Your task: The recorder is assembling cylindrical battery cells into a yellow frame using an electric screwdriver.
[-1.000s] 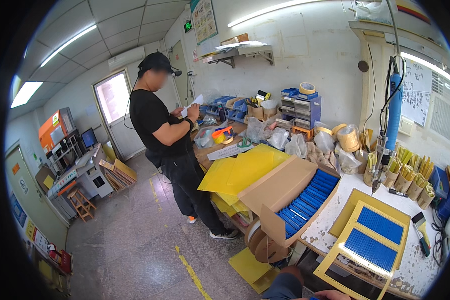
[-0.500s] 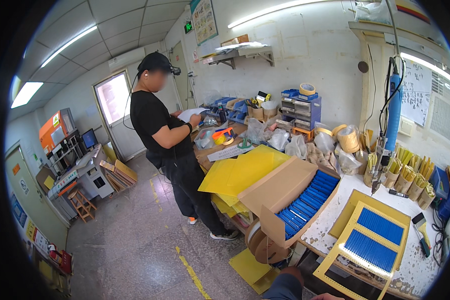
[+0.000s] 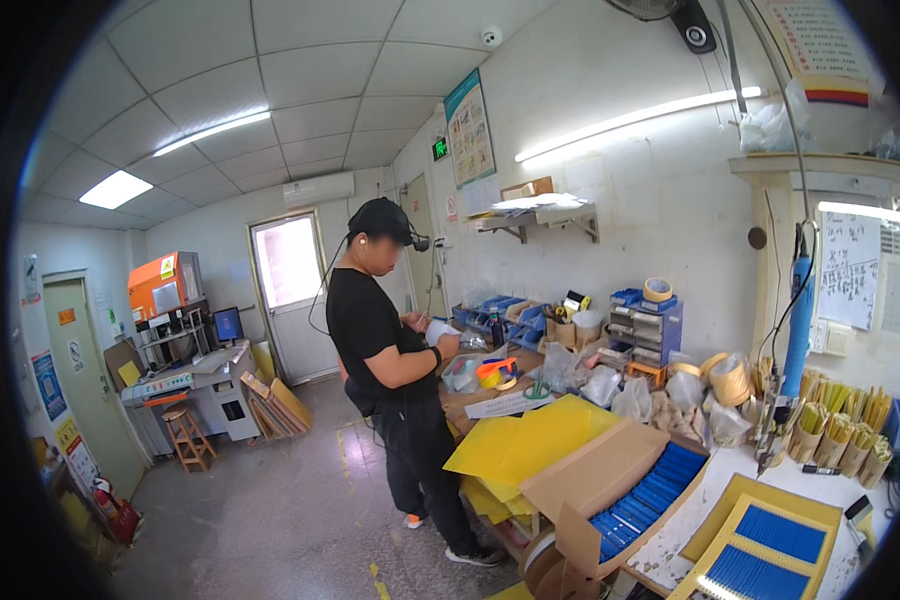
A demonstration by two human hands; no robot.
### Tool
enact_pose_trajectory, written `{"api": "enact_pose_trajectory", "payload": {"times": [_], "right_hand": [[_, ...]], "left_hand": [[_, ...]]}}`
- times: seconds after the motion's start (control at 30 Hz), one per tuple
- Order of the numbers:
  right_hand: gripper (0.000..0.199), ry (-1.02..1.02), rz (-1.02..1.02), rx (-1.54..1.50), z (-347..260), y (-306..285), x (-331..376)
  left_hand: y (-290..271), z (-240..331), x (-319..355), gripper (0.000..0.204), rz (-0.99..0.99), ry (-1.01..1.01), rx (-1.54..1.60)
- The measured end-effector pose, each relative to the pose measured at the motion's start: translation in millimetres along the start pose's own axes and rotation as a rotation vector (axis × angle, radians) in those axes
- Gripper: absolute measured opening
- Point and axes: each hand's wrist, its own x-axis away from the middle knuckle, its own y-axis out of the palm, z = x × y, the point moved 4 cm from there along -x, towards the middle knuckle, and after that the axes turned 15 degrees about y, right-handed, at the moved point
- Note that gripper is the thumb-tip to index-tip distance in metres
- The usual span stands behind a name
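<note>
I cannot tell what the hands hold. A yellow frame (image 3: 770, 555) lies at 4 o'clock, a cardboard box (image 3: 595, 470) near it at 5, a blue tool (image 3: 798, 330) hanging at 3.

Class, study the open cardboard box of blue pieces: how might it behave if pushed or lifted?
The cardboard box probably feels weighty, since blue pieces fill much of it. Its long, low shape suggests sliding rather than tipping. The open flaps look thin and may bend.

Strips (image 3: 652, 502) in ctn (image 3: 592, 472); ctn L of frame (image 3: 718, 550); sheets (image 3: 530, 445) L of ctn.
</note>
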Motion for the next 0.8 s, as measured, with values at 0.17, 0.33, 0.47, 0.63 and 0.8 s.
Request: {"api": "enact_pose_trajectory", "payload": {"times": [0.17,0.33,0.47,0.63,0.8], "right_hand": [[0.017,-0.010,0.039,-0.059,-15,-12,-5],[0.024,-0.082,0.252,-0.480,24,-31,-26],[0.035,-0.032,0.530,-0.720,38,-48,-32],[0.040,0.040,0.600,-0.978,16,-37,-34],[0.048,0.021,0.496,-0.840,30,-1,-42]], "left_hand": [[-21,4,-5,0.028,-0.052,-0.009,-0.046],[-51,-15,-19,0.038,-0.092,0.115,0.152],[-22,9,-29,0.058,-0.316,0.508,-0.027],[14,27,-26,0.089,0.003,0.953,-1.087],[-19,-43,-62,0.090,0.062,0.685,-0.448]]}}
